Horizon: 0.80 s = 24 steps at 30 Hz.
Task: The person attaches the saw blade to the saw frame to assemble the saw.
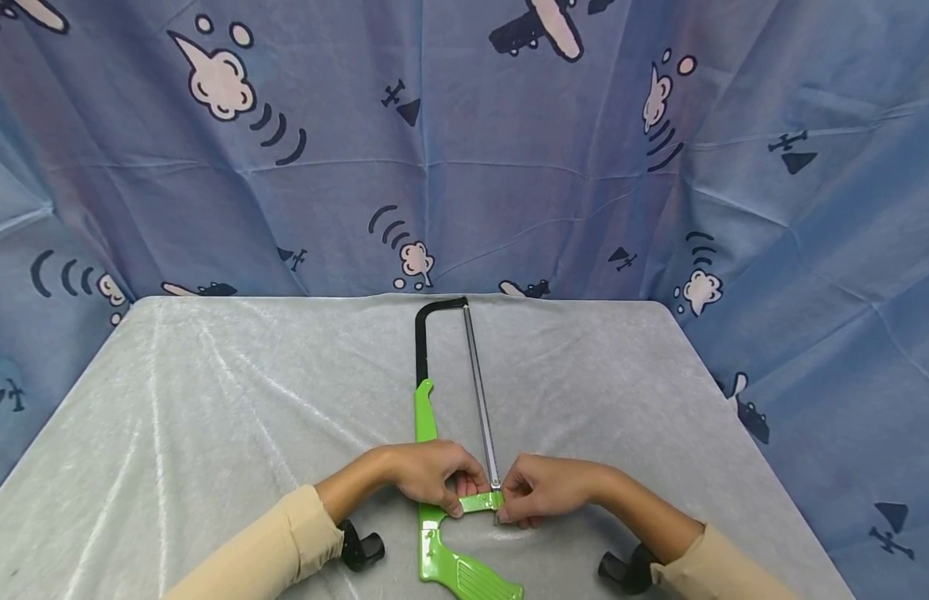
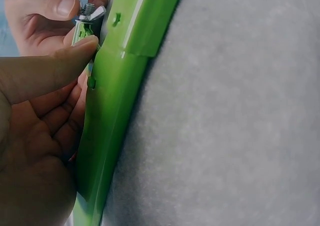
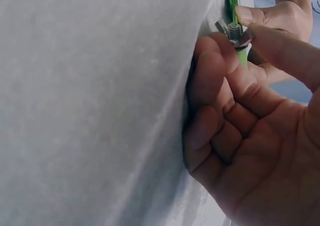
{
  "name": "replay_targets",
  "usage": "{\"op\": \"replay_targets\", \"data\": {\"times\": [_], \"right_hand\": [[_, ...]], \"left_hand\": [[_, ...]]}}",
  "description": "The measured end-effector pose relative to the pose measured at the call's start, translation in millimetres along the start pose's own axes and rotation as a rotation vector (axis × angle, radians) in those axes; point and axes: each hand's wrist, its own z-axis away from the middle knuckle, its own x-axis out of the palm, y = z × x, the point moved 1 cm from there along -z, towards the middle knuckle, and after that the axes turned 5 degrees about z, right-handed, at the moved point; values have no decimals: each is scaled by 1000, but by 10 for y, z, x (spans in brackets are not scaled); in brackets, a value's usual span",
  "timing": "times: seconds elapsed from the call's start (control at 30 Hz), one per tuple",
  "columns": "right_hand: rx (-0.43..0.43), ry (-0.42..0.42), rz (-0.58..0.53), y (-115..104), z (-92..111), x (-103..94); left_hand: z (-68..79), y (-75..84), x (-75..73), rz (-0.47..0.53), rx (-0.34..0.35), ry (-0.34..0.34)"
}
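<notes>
A hacksaw (image 1: pixel 425 410) with a green handle and a black front bow lies on the table. Its straight grey blade (image 1: pixel 479 392) runs along the right side, away from me. My left hand (image 1: pixel 432 472) holds the short green arm at the blade's near end between thumb and fingers. At the end of that arm, my right hand (image 1: pixel 550 488) has thumb and forefinger on a metal wing nut (image 3: pixel 246 38). The nut sits on a threaded bolt (image 3: pixel 233 31), which shows in both wrist views. The right hand's other fingers are curled beneath.
A pale grey velvety cloth (image 1: pixel 284 358) covers the table, with creases on the left. Behind and beside it hangs a blue curtain (image 1: pixel 464 133) printed with planes and clouds. Black wrist mounts (image 1: pixel 362 546) sit on both forearms near the cloth.
</notes>
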Motion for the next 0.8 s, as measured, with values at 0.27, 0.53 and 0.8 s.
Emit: {"op": "replay_targets", "data": {"times": [0.27, 0.53, 0.8], "right_hand": [[-16, -27, -25, 63, 9, -11], [12, -16, -29, 45, 6, -12], [-1, -1, 22, 22, 9, -23]], "left_hand": [[-4, 8, 11, 0, 7, 6], [-8, -5, 9, -4, 11, 2], [-11, -8, 7, -7, 3, 5]]}}
